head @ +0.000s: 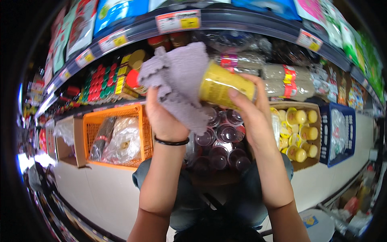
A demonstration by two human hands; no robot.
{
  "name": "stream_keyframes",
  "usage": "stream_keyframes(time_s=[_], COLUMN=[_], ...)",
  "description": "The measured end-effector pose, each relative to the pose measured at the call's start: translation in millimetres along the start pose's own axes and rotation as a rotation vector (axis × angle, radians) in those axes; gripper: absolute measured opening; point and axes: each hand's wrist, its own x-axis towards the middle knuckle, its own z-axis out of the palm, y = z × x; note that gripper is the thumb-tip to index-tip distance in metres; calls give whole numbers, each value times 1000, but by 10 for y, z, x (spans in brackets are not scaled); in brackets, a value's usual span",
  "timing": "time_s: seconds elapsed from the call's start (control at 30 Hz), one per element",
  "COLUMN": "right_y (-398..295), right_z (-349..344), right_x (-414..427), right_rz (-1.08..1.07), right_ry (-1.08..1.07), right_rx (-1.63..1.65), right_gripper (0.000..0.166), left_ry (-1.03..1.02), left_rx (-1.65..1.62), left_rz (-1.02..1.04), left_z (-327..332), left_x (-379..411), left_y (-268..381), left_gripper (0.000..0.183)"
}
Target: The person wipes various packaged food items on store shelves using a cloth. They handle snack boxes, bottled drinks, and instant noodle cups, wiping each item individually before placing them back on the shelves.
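My left hand [167,121], with a dark band at its wrist, holds a lilac-grey cloth [184,72] whose folds hang over the palm. The cloth meets the left end of a yellow plastic cup [226,86], which lies tilted in my right hand [254,106]. The thumb rests on the cup's printed side. Below and between the hands stand several clear-lidded dark containers [228,133] in a box. To the right, a cardboard box [316,121] holds several similar yellow cups [296,116].
An orange plastic basket [113,113] with bagged goods is at left, beside a cardboard box [79,142]. A blue basket [352,130] stands far right. Ahead, a shelf edge [223,19] overhangs jars and bundled dry goods [288,80]. A round stool [317,225] is at lower right.
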Motion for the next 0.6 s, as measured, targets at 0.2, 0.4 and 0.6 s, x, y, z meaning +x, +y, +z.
stream_keyframes(time_s=[0.2, 0.4, 0.6], right_y=[68, 205, 154], right_z=[-17, -31, -70], right_x=[38, 87, 58], right_rz=[40, -15, 120], right_ry=[13, 25, 45], right_rx=[37, 212, 213], right_gripper=[45, 54, 55], left_ry=[31, -73, 40], left_rx=[163, 102, 209], left_rz=[-43, -174, -181], left_z=[-107, -186, -70], left_x=[-34, 4, 37], left_y=[156, 184, 107], left_gripper=[60, 68, 62])
